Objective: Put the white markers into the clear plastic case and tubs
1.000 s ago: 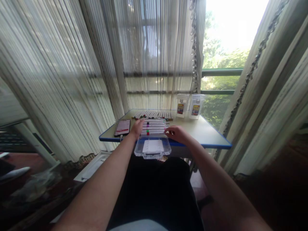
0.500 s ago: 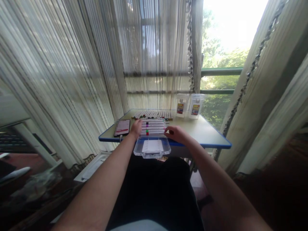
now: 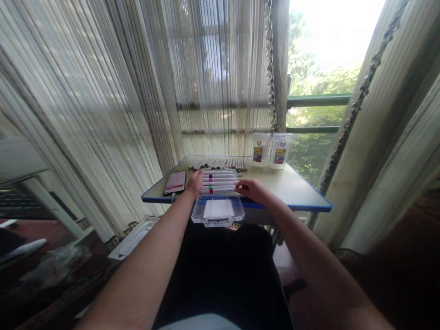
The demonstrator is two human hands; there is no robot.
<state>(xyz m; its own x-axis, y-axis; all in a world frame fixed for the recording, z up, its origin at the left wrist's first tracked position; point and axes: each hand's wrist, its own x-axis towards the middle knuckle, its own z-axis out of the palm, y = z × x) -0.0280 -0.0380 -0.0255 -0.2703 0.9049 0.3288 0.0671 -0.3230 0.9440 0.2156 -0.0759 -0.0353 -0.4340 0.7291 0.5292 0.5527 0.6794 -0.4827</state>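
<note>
A clear plastic marker case (image 3: 197, 211) lies at the near edge of the table, its lid folded down toward my lap with a white card inside. Several white markers (image 3: 223, 185) with coloured bands, black, purple, green and red, lie side by side across it. My left hand (image 3: 195, 183) is closed around the left side of the case. At the right ends of the markers is my right hand (image 3: 250, 189), its fingers bent and fingertips brought together there. Whether these pinch a marker or the case edge is hidden. Behind the case, more white markers (image 3: 220, 162) lie in a row.
A phone (image 3: 175, 182) with a cable lies on the table's left side. Two clear plastic cases (image 3: 279, 153) with labels stand at the back right. The table (image 3: 295, 192) has a blue edge. Curtains (image 3: 227, 114) hang behind it, and a white tray (image 3: 132, 240) sits low at left.
The view has shifted very slightly. Both hands, the case and the markers keep nearly the same places.
</note>
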